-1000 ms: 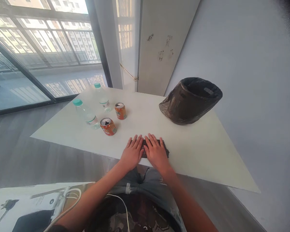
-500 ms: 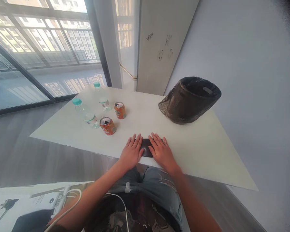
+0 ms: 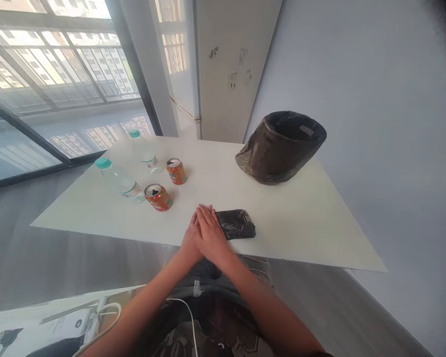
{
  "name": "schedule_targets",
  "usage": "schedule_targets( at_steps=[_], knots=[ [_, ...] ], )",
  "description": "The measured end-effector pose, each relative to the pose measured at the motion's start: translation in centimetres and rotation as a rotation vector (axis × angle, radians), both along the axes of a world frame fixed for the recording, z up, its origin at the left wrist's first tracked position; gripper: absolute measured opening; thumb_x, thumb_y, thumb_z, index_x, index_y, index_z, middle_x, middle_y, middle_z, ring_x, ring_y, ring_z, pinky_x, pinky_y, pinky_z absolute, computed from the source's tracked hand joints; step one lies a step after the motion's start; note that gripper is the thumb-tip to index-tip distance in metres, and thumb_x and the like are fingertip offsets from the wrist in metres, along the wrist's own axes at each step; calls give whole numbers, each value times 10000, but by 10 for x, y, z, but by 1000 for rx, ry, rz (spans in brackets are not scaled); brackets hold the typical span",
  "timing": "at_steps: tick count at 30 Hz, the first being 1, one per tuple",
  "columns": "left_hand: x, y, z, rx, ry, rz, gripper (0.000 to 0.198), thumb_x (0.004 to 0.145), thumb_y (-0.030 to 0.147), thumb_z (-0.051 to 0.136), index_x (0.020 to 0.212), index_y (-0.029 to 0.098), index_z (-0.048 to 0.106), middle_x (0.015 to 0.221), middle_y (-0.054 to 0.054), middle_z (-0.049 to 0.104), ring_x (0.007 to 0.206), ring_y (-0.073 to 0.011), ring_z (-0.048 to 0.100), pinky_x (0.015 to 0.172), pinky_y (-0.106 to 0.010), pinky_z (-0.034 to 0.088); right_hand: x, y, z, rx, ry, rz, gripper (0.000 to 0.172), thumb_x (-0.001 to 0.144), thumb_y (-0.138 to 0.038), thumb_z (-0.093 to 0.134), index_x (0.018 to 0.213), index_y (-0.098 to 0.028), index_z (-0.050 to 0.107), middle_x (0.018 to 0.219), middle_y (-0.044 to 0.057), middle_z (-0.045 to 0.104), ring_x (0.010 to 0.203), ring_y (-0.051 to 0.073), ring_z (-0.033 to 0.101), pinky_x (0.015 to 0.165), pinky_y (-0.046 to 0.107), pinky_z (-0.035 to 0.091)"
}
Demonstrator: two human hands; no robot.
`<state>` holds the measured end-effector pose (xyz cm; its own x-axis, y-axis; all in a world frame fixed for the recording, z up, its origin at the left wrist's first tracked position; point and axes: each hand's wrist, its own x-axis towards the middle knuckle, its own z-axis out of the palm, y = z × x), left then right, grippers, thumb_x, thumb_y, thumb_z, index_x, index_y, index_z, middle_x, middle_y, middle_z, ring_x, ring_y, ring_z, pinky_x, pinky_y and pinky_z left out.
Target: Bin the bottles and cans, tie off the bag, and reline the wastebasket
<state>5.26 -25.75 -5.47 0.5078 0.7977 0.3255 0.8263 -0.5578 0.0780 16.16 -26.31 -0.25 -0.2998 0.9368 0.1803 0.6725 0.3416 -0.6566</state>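
Note:
A black plastic bag (image 3: pixel 238 225), folded into a flat, crinkled rectangle, lies near the table's front edge. My right hand (image 3: pixel 211 233) rests flat on top of my left hand, fingers stretched out, at the left end of the bag. Underneath it, my left hand (image 3: pixel 189 243) lies flat and is partly hidden; its visible fingers are extended. Neither hand grips anything. Up and to the left stand two opened orange drink cans, a near can (image 3: pixel 159 199) and a farther can (image 3: pixel 177 173).
Behind the cans are two clear bottles with teal caps, a near bottle (image 3: pixel 121 182) and a far bottle (image 3: pixel 144 152). A bin lined with a black bag (image 3: pixel 277 153) stands at the back right of the white table (image 3: pixel 301 233). A wall runs along the right.
My right hand has moved left off the bag's right part and onto my left hand, uncovering the bag's right end. The view has shifted slightly.

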Motion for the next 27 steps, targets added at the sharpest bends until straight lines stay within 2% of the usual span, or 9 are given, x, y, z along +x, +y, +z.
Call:
schedule_targets(
  at_steps=[3, 6, 11, 15, 20, 24, 27],
  knots=[
    [2, -1, 7, -51, 71, 18, 678, 1018, 223, 429, 1677, 146, 289, 1726, -150, 282, 1609, -331, 273, 1316, -549, 257, 11, 1, -3, -23, 24, -6, 588, 1083, -326, 360, 1617, -84, 405, 1700, 129, 354, 1617, 216, 249, 1356, 474, 184],
    [3, -2, 15, -106, 104, 16, 657, 1009, 234, 470, 1648, 123, 363, 1713, -159, 316, 1610, -378, 243, 1298, -564, 277, 21, 3, -4, -41, 6, -44, 618, 1107, -389, 325, 1615, -43, 392, 1708, 164, 322, 1616, 227, 256, 1345, 451, 227],
    [4, -4, 26, -131, 92, 39, 668, 1045, 304, 427, 1670, 111, 293, 1737, -115, 269, 1621, -368, 210, 1286, -538, 308, 44, 9, -8, -29, -99, -95, 655, 1115, -459, 309, 1605, -37, 412, 1692, 193, 338, 1598, 276, 302, 1327, 498, 251],
    [7, -4, 26, -126, 96, 71, 605, 1077, 314, 344, 1642, 98, 362, 1729, -114, 289, 1619, -349, 226, 1285, -540, 308, 59, 8, -11, -4, -153, -119, 657, 1120, -471, 283, 1600, -46, 425, 1695, 186, 336, 1597, 272, 305, 1324, 491, 259],
    [8, -4, 25, -120, 99, 78, 595, 1085, 326, 317, 1636, 110, 379, 1733, -110, 272, 1620, -342, 229, 1279, -549, 318, 63, 6, -15, 29, -230, -181, 655, 1115, -446, 306, 1588, -8, 426, 1691, 204, 340, 1591, 293, 315, 1313, 484, 283],
    [7, -3, 26, -129, 101, 84, 604, 1087, 341, 320, 1644, 111, 361, 1731, -114, 270, 1619, -339, 233, 1279, -556, 322, 66, 0, -16, 76, -349, -257, 624, 1109, -448, 334, 1593, -71, 448, 1695, 163, 348, 1584, 317, 322, 1311, 549, 244],
    [8, -3, 27, -135, 97, 87, 609, 1090, 352, 328, 1644, 100, 357, 1730, -110, 276, 1617, -343, 236, 1285, -551, 315, 75, -4, -15, 91, -413, -285, 634, 1109, -476, 329, 1604, -96, 439, 1702, 141, 337, 1583, 302, 323, 1314, 544, 226]
  ],
)
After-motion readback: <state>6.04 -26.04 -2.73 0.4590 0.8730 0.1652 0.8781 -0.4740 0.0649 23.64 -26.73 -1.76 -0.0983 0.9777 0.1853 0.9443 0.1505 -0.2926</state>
